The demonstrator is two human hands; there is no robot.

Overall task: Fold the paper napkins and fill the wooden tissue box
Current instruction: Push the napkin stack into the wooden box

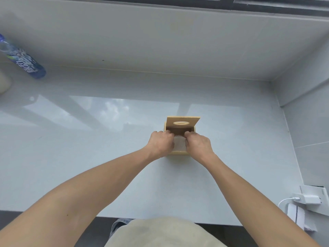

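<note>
A small wooden tissue box [179, 153] stands in the middle of the pale counter, its slotted lid [183, 123] tipped up at the far side. White paper napkins [179, 143] lie inside the open box. My left hand [160, 142] and my right hand [197, 142] are both over the box, fingers curled down onto the napkins at the far inner edge. The fingertips hide part of the napkins, so whether they pinch or only press the paper is unclear.
A blue-labelled plastic bottle [23, 59] lies at the far left by a pale object [4, 82]. At the near right sit a white charger with cable [308, 199] and a folded white cloth [293, 213]. A wall corner [277, 90] bounds the counter on the right.
</note>
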